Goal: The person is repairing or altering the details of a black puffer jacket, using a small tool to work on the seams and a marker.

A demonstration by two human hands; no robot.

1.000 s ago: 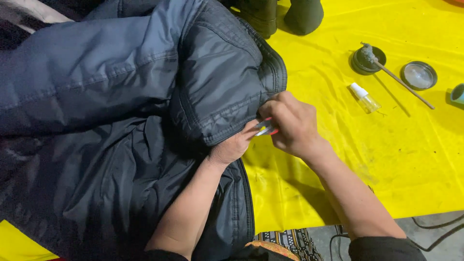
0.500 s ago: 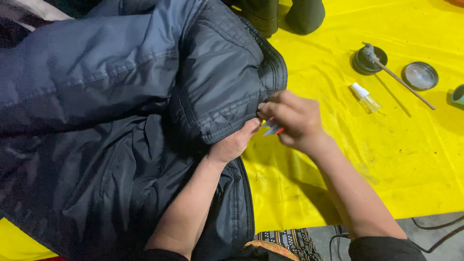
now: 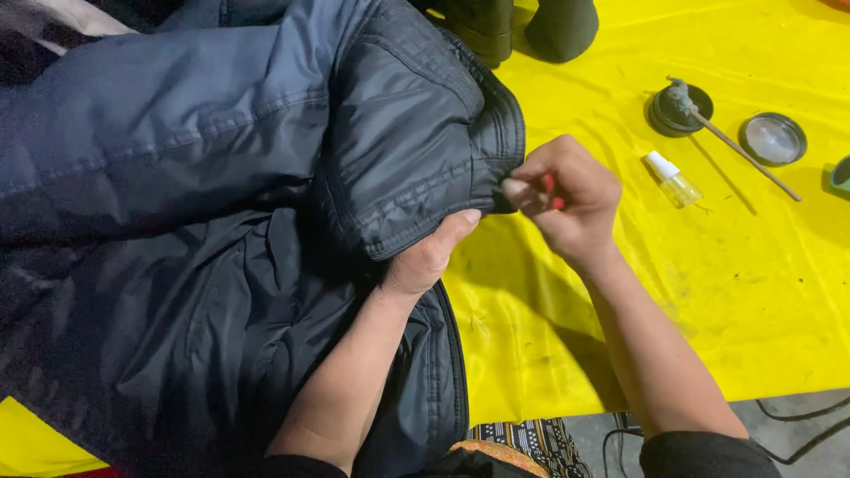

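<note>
A dark navy padded jacket (image 3: 221, 221) lies spread over a yellow sheet (image 3: 708, 292). My left hand (image 3: 429, 257) grips the folded edge of the jacket near its collar, thumb on top of the fabric. My right hand (image 3: 567, 190) is closed on a small red-handled tool (image 3: 551, 186) and presses its tip against the jacket's edge seam, just right of my left thumb. The tool's tip is hidden by my fingers and the fabric.
On the yellow sheet to the right lie a small clear bottle with a white cap (image 3: 673, 179), a dark round tin with a stick brush resting on it (image 3: 680, 108), a round lid (image 3: 772, 138) and a teal object at the right edge (image 3: 841, 174). Dark boots (image 3: 522, 26) stand at the top.
My right hand has shifted slightly up and right along the jacket edge, and its fingers have curled tighter on the tool. My left hand keeps its hold on the fabric.
</note>
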